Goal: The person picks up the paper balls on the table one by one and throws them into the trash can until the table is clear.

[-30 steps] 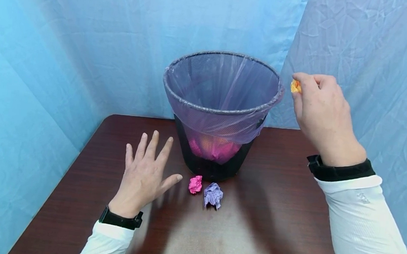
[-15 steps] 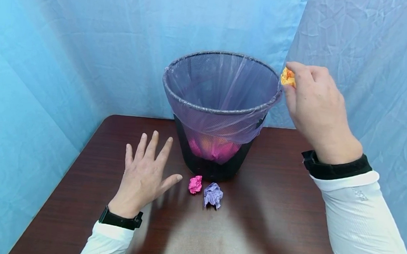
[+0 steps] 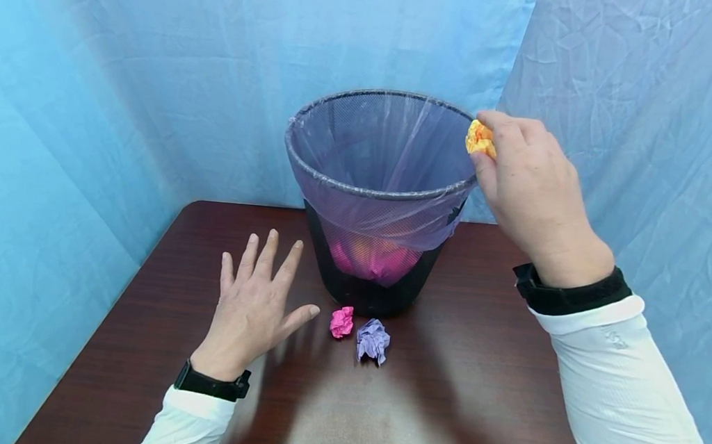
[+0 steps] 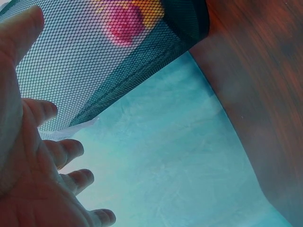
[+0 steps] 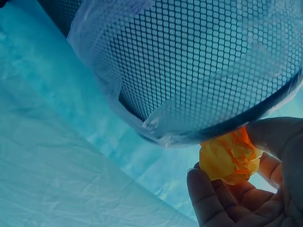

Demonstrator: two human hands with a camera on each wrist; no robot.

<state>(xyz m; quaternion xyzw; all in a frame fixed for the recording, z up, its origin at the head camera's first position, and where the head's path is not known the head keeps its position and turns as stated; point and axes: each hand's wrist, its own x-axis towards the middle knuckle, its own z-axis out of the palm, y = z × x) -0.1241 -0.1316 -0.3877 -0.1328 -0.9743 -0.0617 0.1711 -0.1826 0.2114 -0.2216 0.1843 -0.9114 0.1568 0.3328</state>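
- Head view: a black mesh bin (image 3: 365, 298) stands upright on the dark brown table (image 3: 487, 386), its mouth facing up.
- A translucent purplish liner (image 3: 388, 214) lines the bin and is folded over the rim, draping down the outside of the upper wall.
- Contents: crumpled pink and orange paper (image 3: 384, 260) shows through the mesh, gathered low in the bin; the number of pieces cannot be told. The left wrist view shows the same colours through the wall.
- Right hand (image 3: 531, 183): thumb and fingers pinch a yellow-orange paper ball (image 3: 480, 138).
- Position of that ball: at the right side of the bin's rim, not down among the contents. Whether it touches the rim cannot be told.
- Left hand (image 3: 251, 315): fingers spread and extended, palm down, holding nothing, left of the bin.
- Outside the bin: a pink paper ball (image 3: 342, 323) and a purple paper ball (image 3: 373, 342) lie side by side on the table, near the front of the base, the pink one nearer the left thumb.
- Surroundings: blue cloth (image 3: 155, 60) hangs behind.
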